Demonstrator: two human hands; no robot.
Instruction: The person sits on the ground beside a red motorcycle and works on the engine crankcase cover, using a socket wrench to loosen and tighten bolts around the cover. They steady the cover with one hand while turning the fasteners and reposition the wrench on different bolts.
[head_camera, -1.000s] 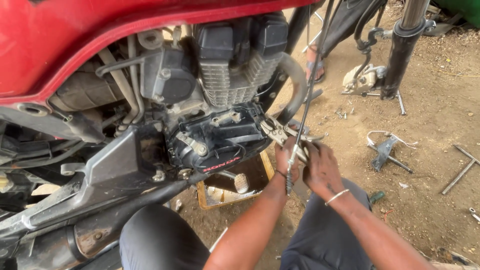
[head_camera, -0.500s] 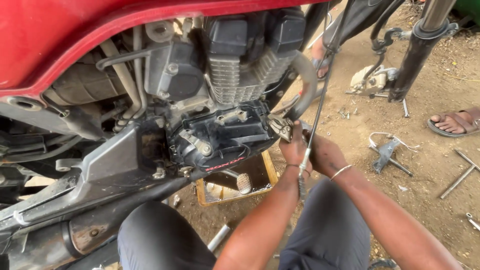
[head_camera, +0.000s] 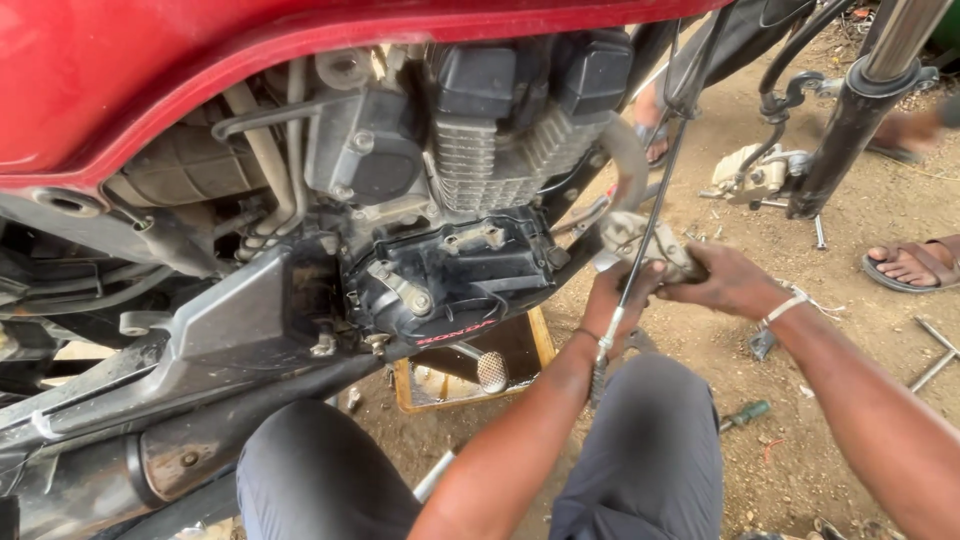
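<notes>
Both hands hold a small grey metal part just right of the black engine case of a red motorcycle. My left hand grips the part from below and touches the black cable that hangs down across it. My right hand, with a white band on the wrist, closes on the part's right end. The red fuel tank fills the top of the view. My knees in dark trousers are at the bottom.
A wooden box sits under the engine beside a foot peg. A front fork leg stands at upper right. Another person's sandalled foot rests at the right edge. A green-handled screwdriver and metal tools lie on the dirt.
Both hands have lifted up and to the right, away from the engine case, and now hold the grey part higher. The camera has moved closer.
</notes>
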